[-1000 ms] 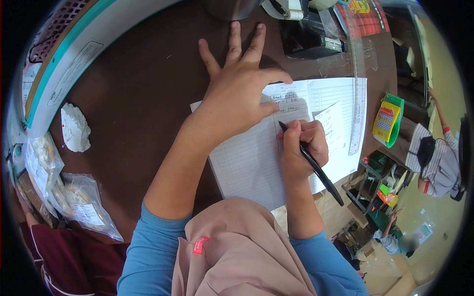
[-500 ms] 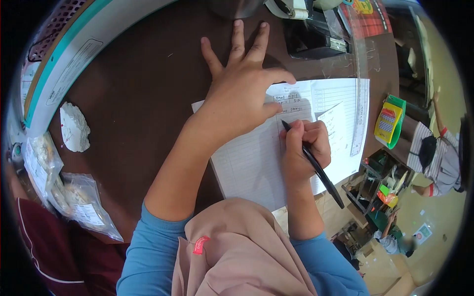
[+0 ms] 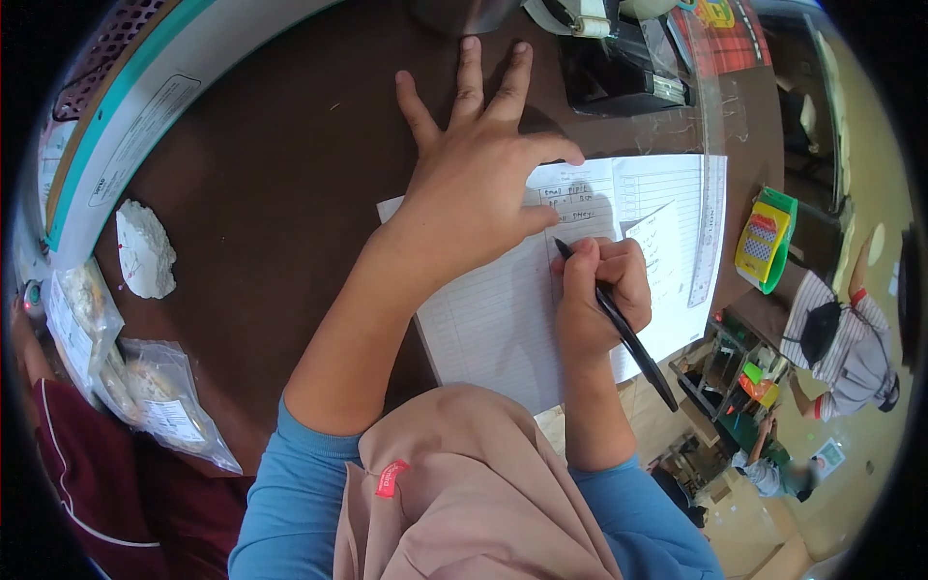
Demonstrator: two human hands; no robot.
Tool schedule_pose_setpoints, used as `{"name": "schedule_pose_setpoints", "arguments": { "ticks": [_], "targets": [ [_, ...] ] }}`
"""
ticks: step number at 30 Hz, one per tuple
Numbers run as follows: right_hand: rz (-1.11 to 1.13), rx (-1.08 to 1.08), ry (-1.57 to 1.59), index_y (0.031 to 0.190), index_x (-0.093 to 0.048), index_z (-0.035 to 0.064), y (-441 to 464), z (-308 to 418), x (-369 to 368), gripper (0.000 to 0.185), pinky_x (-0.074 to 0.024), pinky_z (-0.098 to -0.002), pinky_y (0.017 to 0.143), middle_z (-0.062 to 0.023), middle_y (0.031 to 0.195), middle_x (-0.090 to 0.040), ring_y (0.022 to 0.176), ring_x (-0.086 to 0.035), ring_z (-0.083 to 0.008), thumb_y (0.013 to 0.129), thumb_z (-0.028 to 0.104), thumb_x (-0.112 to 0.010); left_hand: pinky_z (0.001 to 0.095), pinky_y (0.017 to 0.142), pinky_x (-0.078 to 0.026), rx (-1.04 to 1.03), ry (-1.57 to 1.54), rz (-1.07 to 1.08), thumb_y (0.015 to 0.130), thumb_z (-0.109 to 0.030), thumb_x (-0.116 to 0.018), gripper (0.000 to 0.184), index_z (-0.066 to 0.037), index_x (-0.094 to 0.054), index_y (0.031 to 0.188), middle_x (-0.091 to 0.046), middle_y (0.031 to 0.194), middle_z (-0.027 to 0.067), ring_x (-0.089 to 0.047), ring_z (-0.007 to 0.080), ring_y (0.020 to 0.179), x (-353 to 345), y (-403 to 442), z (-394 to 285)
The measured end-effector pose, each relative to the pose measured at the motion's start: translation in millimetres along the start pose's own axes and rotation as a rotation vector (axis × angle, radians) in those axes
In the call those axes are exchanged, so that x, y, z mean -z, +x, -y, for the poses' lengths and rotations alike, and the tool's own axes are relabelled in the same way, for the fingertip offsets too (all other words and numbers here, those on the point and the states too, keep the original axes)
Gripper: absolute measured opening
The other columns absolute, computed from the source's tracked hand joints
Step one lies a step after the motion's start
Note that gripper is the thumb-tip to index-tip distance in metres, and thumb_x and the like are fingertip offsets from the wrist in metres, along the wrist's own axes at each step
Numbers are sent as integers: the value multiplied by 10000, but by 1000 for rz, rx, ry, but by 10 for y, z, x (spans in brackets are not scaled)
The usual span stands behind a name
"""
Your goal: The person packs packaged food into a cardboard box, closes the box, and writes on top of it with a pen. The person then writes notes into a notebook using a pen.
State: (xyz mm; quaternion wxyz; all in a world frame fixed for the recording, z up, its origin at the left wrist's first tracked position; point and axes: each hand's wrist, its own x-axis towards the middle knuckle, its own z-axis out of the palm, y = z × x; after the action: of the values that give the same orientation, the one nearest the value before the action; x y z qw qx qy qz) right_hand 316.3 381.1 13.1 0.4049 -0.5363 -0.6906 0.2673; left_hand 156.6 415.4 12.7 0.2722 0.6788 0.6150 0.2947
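Note:
In the head view an open ruled notebook (image 3: 483, 329) lies on the dark brown table, with a few handwritten lines near the top of its page. My right hand (image 3: 604, 295) grips a black pen (image 3: 633, 343), its tip at the page just below the writing. Spread out flat, my left hand (image 3: 478, 174) rests across the notebook's edge and the tabletop. Its thumb and index finger reach over the page beside the written lines; the other fingers touch the table. A small handwritten slip (image 3: 657, 242) lies on the right-hand page, next to a clear ruler (image 3: 710, 193).
A white lump (image 3: 145, 249) and labelled plastic bags (image 3: 174, 401) lie at the left. Beyond my left hand stands a black box (image 3: 623, 82). A green and yellow container (image 3: 767, 240) is at the right. One person in maroon (image 3: 106, 483) is at the left; others are in the background.
My hands and the pen stay almost where they were, with only a slight shift of the whole view. In the background, the person in the striped top has changed posture.

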Motion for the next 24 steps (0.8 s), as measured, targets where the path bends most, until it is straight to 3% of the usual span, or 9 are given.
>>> {"name": "schedule_pose_setpoints", "arguments": {
  "ticks": [2, 5, 8, 11, 13, 20, 24],
  "targets": [
    [-17, -29, -8, 611, -356, 22, -7, -7, -4, 316, -471, -221, 496, -69, 641, -493, 542, -553, -110, 834, -87, -552, 681, 988, 125, 2, 7, 0, 627, -258, -784, 384, -270, -693, 1000, -232, 1483, 174, 1, 380, 1399, -4, 0, 1],
    [-5, -8, 2, 644, -441, 44, -7, -31, 12, 259, -408, -249, 489, -82, 629, -543, 514, -515, -159, 762, -65, -643, 683, 988, 122, 3, 12, -6, 619, -263, -789, 394, -266, -692, 1000, -233, 1482, 176, -2, 380, 1399, -4, 2, -4],
    [-4, -38, -12, 641, -437, 42, -5, -14, 13, 260, -406, -251, 487, -86, 630, -542, 517, -517, -164, 759, -71, -639, 739, 959, 57, -45, 36, -41, 619, -233, -758, 366, -247, -698, 980, -275, 1443, 233, -75, 444, 1374, -27, 1, 20],
    [-29, -26, -7, 639, -436, 41, -3, -28, 10, 259, -401, -252, 484, -87, 629, -541, 517, -513, -165, 758, -75, -635, 736, 961, 60, -40, 33, -40, 626, -236, -759, 363, -248, -697, 983, -270, 1445, 232, -77, 442, 1375, -35, 0, 20],
    [14, 14, -10, 597, -341, 28, 12, -16, 16, 333, -451, -225, 471, -66, 636, -482, 526, -535, -110, 827, -98, -547, 737, 960, 62, -42, 33, -38, 628, -234, -759, 362, -248, -696, 984, -268, 1447, 231, -76, 442, 1375, -32, -3, 20],
    [-16, -35, 3, 607, -341, 25, 0, -20, 12, 323, -448, -223, 471, -62, 624, -463, 526, -530, -113, 834, -96, -537, 740, 956, 65, -41, 44, -28, 634, -231, -758, 355, -248, -694, 983, -263, 1450, 229, -69, 448, 1374, -25, -2, 21],
    [-5, 44, -31, 613, -345, 31, 7, -57, 9, 320, -446, -219, 470, -59, 619, -469, 521, -525, -106, 837, -93, -537, 743, 955, 60, -46, 39, -40, 636, -230, -756, 354, -250, -694, 984, -266, 1448, 230, -69, 451, 1372, -32, -4, 24]
  ]
}}
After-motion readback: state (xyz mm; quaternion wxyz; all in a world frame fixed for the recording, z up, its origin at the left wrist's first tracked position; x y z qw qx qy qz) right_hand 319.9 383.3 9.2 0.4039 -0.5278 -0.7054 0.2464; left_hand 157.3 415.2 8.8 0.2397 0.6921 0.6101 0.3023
